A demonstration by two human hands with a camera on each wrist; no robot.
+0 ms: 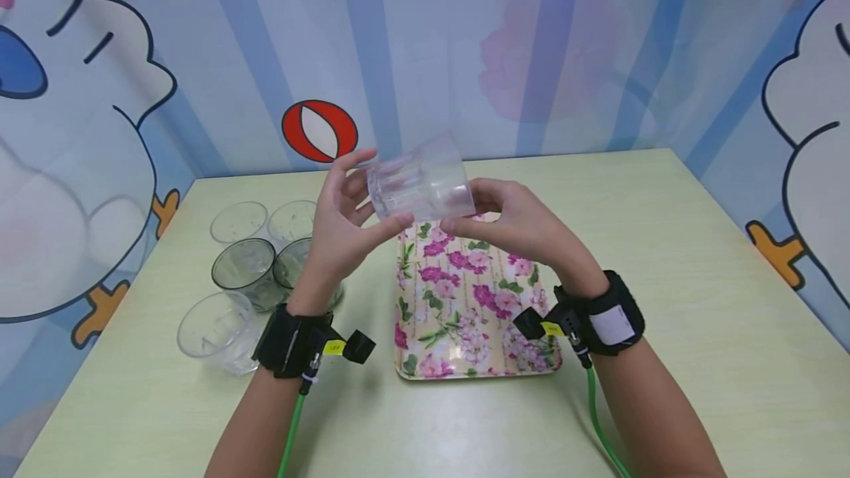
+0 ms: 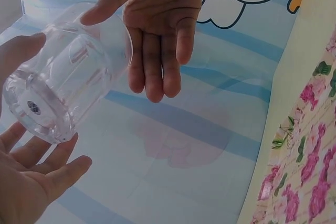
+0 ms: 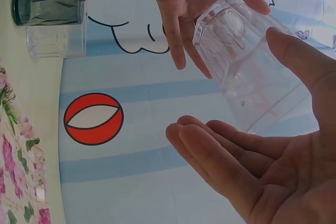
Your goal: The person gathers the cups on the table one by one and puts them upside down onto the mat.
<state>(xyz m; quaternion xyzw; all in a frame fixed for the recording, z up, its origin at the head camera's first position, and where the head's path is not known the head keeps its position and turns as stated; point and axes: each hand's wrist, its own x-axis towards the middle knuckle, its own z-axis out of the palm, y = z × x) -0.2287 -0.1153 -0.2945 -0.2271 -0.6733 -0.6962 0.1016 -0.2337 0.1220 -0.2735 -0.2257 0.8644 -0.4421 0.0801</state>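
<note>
A clear drinking glass (image 1: 421, 183) is held up on its side above the back of the floral tray (image 1: 438, 316), its base toward the left hand and its mouth toward the right. My left hand (image 1: 341, 223) holds the base end, thumb along the near side and fingers spread around the far side. At the mouth end, my right hand (image 1: 514, 223) holds the glass between its thumb and fingers. In the left wrist view, the thick base of the glass (image 2: 68, 77) shows a small dark mark. The right wrist view shows the glass (image 3: 247, 66) between both hands.
Several glasses stand on the table left of the tray: a front clear one (image 1: 215, 330), two grey-tinted ones, including this smoky glass (image 1: 242, 271), and clear ones behind, such as this one (image 1: 239, 221). A cartoon-printed backdrop (image 1: 425, 43) rises behind the pale tabletop (image 1: 697, 301).
</note>
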